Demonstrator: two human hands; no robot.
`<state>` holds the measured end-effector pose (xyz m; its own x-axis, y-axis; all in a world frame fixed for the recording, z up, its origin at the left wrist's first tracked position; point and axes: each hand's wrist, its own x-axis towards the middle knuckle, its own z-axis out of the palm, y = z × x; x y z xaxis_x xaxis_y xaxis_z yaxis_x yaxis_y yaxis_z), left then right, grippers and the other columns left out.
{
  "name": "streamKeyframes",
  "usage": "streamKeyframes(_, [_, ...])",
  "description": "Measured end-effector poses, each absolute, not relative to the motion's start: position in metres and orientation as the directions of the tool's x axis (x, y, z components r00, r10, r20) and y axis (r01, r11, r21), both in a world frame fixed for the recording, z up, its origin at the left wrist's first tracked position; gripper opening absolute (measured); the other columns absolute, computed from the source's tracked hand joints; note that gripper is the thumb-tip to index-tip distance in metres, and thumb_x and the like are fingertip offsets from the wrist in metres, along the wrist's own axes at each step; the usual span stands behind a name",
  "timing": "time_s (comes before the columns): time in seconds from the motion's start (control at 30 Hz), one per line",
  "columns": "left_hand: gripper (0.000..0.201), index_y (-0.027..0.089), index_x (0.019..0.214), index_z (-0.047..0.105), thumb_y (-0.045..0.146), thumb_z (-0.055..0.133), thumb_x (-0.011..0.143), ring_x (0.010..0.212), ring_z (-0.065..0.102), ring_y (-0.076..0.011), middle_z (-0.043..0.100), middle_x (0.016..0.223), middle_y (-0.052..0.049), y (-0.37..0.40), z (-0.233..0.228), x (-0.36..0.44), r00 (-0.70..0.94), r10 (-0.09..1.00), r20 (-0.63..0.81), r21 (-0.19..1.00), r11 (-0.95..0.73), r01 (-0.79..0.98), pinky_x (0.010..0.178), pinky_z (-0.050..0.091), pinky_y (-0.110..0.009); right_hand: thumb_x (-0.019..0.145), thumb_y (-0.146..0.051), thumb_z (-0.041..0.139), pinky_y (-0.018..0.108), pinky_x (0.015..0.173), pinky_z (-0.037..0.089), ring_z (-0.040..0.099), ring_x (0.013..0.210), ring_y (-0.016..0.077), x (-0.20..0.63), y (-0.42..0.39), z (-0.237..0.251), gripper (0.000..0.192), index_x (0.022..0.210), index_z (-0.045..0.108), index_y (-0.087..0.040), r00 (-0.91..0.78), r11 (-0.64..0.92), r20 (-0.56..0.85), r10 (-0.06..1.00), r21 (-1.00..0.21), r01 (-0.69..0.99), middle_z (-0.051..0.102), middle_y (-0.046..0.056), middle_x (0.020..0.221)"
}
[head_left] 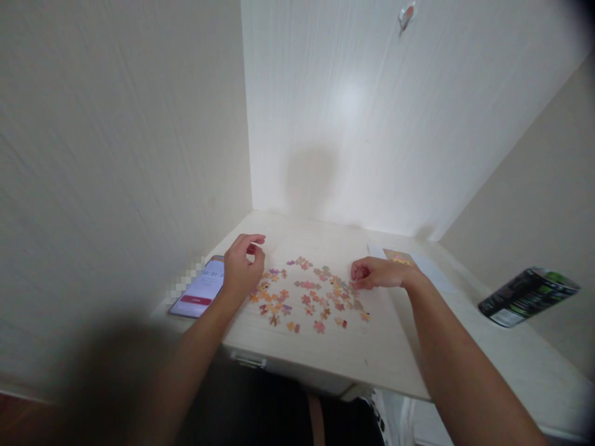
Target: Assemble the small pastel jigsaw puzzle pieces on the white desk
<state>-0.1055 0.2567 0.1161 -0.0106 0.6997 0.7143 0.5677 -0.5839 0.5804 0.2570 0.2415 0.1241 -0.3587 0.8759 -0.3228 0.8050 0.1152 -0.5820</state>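
Head view
Bench (pixel 353 353): pale wood, being boxed in by cream walls.
Puzzle pieces (pixel 307 297): being spread loose mid-bench.
Left hand (pixel 242 266): being curled, a reddish piece (pixel 251 249) being pinched.
Right hand (pixel 379 272): being curled on the pieces; grip unclear.
Phone (pixel 201 290): being lit, at left.
Can (pixel 527 296): lying at right.

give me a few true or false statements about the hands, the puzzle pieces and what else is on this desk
1. The left hand pinches a small piece between its fingertips. True.
2. The puzzle pieces are joined into one finished picture. False: they lie loose and scattered on the desk.
3. A phone with a lit screen lies beside the left hand. True.
4. The right hand is lifted high above the desk. False: it rests at the edge of the scattered pieces.
5. The dark can stands between the two hands. False: it lies on its side far out beyond the right arm.
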Motion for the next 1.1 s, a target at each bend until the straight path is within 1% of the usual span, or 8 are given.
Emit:
streamKeyframes(0.2, [0.022, 0.016, 0.098, 0.064, 0.011, 0.049, 0.083, 0.082, 0.062, -0.0164, 0.066, 0.095, -0.006, 0.252, 0.109, -0.109, 0.098, 0.672, 0.734, 0.520, -0.650, 0.554, 0.076, 0.051, -0.031, 0.068, -0.037, 0.071, 0.027, 0.059, 0.041, 0.058, 0.067, 0.0166, 0.255, 0.244, 0.125, 0.032, 0.091, 0.072, -0.015, -0.354, 0.153, -0.302, 0.885, -0.530, 0.834, 0.068, 0.004, 0.075])
streamKeyframes(0.37, [0.018, 0.019, 0.096, 0.066, 0.013, 0.051, 0.086, 0.094, 0.062, -0.0199, 0.067, 0.097, -0.006, 0.235, 0.102, -0.096, 0.355, 0.620, 0.699, 0.418, -0.758, 0.501, 0.087, 0.049, -0.036, 0.071, -0.031, 0.068, 0.028, 0.067, 0.046, 0.062, 0.076, 0.0191, 0.245, 0.240, 0.132, 0.024, 0.088, 0.071, -0.015, -0.355, 0.152, -0.326, 0.876, -0.513, 0.845, 0.072, 0.007, 0.084])
streamKeyframes(0.53, [0.023, 0.020, 0.107, 0.066, 0.019, 0.049, 0.091, 0.107, 0.059, -0.0235, 0.067, 0.113, -0.007, 0.213, 0.102, -0.082, 0.654, 0.538, 0.531, 0.309, -0.842, 0.442, 0.097, 0.045, -0.044, 0.070, -0.025, 0.067, 0.028, 0.071, 0.050, 0.066, 0.083, 0.0199, 0.243, 0.239, 0.136, 0.027, 0.095, 0.068, -0.016, -0.352, 0.157, -0.280, 0.893, -0.539, 0.828, 0.073, 0.008, 0.095])
streamKeyframes(0.67, [0.028, 0.019, 0.116, 0.062, 0.020, 0.045, 0.094, 0.116, 0.056, -0.0240, 0.064, 0.125, -0.008, 0.209, 0.100, -0.080, 0.716, 0.542, 0.440, 0.294, -0.840, 0.455, 0.104, 0.041, -0.046, 0.071, -0.022, 0.066, 0.028, 0.074, 0.052, 0.069, 0.088, 0.0203, 0.245, 0.236, 0.142, 0.033, 0.104, 0.065, -0.015, -0.294, 0.105, -0.273, 0.916, -0.544, 0.832, 0.074, 0.009, 0.100])
streamKeyframes(0.73, [0.028, 0.020, 0.117, 0.062, 0.020, 0.043, 0.095, 0.119, 0.055, -0.0236, 0.062, 0.129, -0.008, 0.209, 0.100, -0.080, 0.735, 0.548, 0.399, 0.296, -0.836, 0.462, 0.107, 0.039, -0.047, 0.072, -0.022, 0.068, 0.029, 0.072, 0.052, 0.069, 0.085, 0.0210, 0.240, 0.233, 0.146, 0.035, 0.105, 0.066, -0.015, -0.237, 0.065, -0.288, 0.928, -0.500, 0.864, 0.075, 0.010, 0.098])
streamKeyframes(0.83, [0.025, 0.018, 0.109, 0.064, 0.019, 0.043, 0.094, 0.121, 0.055, -0.0227, 0.062, 0.131, -0.008, 0.210, 0.101, -0.078, 0.774, 0.543, 0.324, 0.295, -0.836, 0.463, 0.108, 0.039, -0.044, 0.071, -0.030, 0.073, 0.032, 0.065, 0.050, 0.070, 0.078, 0.0240, 0.222, 0.227, 0.153, 0.034, 0.101, 0.070, -0.014, -0.081, 0.002, -0.268, 0.960, -0.285, 0.959, 0.075, 0.012, 0.094])
streamKeyframes(0.9, [0.022, 0.018, 0.104, 0.064, 0.018, 0.045, 0.093, 0.121, 0.054, -0.0227, 0.062, 0.130, -0.008, 0.210, 0.103, -0.076, 0.783, 0.547, 0.295, 0.293, -0.832, 0.471, 0.108, 0.040, -0.043, 0.069, -0.028, 0.074, 0.034, 0.068, 0.050, 0.069, 0.084, 0.0268, 0.207, 0.223, 0.155, 0.032, 0.098, 0.073, -0.015, -0.012, -0.022, -0.215, 0.977, -0.156, 0.987, 0.074, 0.013, 0.097])
streamKeyframes(1.1, [0.023, 0.019, 0.105, 0.063, 0.016, 0.045, 0.091, 0.119, 0.055, -0.0223, 0.063, 0.128, -0.006, 0.213, 0.103, -0.077, 0.770, 0.563, 0.300, 0.312, -0.821, 0.479, 0.108, 0.040, -0.043, 0.071, -0.007, 0.062, 0.031, 0.068, 0.049, 0.069, 0.082, 0.0225, 0.181, 0.215, 0.155, 0.035, 0.104, 0.072, -0.016, -0.026, -0.005, -0.217, 0.976, -0.138, 0.990, 0.074, 0.011, 0.097])
